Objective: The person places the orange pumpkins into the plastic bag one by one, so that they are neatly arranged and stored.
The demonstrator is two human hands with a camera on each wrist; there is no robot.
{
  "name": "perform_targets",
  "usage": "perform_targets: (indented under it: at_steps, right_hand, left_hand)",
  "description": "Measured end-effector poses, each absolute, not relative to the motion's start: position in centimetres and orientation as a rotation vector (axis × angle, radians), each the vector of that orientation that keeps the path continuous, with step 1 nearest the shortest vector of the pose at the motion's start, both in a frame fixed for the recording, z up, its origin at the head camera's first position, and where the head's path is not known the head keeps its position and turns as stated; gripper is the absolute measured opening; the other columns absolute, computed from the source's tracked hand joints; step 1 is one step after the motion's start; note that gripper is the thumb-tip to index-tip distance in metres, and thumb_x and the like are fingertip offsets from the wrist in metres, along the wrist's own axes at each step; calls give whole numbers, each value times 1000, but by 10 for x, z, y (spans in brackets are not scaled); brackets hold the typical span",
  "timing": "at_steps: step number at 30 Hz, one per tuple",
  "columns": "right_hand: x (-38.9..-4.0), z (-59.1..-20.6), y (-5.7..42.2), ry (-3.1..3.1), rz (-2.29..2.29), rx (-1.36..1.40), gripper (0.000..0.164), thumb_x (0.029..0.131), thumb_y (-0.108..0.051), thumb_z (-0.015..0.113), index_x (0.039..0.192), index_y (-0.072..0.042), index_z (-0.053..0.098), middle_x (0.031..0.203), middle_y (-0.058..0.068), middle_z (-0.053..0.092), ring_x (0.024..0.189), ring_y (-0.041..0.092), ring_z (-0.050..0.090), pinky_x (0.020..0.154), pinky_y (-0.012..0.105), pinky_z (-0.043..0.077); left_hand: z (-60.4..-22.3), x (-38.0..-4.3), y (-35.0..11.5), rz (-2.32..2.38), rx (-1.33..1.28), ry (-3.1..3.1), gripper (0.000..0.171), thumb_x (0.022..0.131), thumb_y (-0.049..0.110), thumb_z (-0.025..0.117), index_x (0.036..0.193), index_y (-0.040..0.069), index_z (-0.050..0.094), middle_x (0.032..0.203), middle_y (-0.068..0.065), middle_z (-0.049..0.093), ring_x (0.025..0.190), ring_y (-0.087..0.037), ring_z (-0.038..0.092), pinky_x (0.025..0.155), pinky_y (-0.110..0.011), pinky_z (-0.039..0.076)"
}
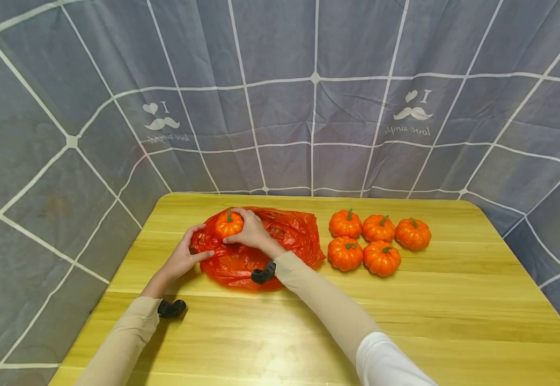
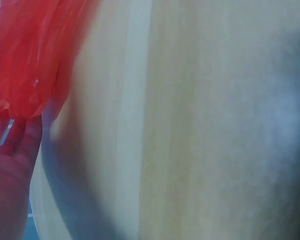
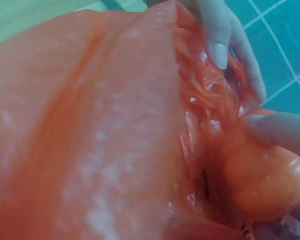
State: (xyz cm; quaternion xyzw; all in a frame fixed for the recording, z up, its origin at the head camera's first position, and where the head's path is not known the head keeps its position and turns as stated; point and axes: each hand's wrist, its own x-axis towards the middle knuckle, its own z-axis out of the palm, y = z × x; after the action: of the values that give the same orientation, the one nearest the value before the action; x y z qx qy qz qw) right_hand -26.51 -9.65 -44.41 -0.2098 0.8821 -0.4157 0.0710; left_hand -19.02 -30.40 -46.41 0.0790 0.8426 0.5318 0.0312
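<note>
A thin red plastic bag (image 1: 304, 233) lies crumpled on the wooden table (image 1: 434, 316). My left hand (image 1: 183, 257) holds the bag's left edge near its mouth, the thumb on the near side. In the left wrist view, the fingers of that hand (image 2: 21, 145) reach up against the red plastic. My right hand (image 1: 255, 230) grips a small orange pumpkin (image 1: 227, 226) with a green stem, right at the bag's mouth. Up close in the right wrist view, the pumpkin (image 3: 264, 175) sits beside the bag's wrinkled rim (image 3: 204, 95). The bag's inside is mostly hidden.
Several more small pumpkins stand in two rows right of the bag, among them one at the far right (image 1: 413, 234) and one in front (image 1: 382, 258). A grey curtain (image 1: 280, 118) with white lines hangs behind the table and along both sides.
</note>
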Motion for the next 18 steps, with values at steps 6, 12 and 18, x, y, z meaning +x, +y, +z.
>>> perform_targets:
  at_steps: [6,12,18]
  right_hand:
    - [-266,-450,-101,2647,-1288,-636,82,70,-26,86,141,-19,45,137,12,49,123,29,50,101,42,44]
    - [-265,-453,-103,2635,-1317,-622,81,71,-24,86,141,-16,45,132,15,49,119,29,53,101,41,45]
    - [-263,-457,-105,2641,-1306,-580,81,71,-25,85,141,-17,45,130,15,48,120,30,48,100,43,45]
  left_hand:
    - [-464,-190,-304,1645,240,2591,76,87,9,67,147,3,22,152,-24,24,136,-43,33,110,-56,29]
    - [-466,-192,-305,1641,240,2600,76,87,9,68,147,3,22,152,-23,25,136,-42,33,109,-55,29]
    - [-470,-192,-308,1628,227,2610,76,87,10,68,147,3,22,151,-23,26,135,-41,35,109,-45,34]
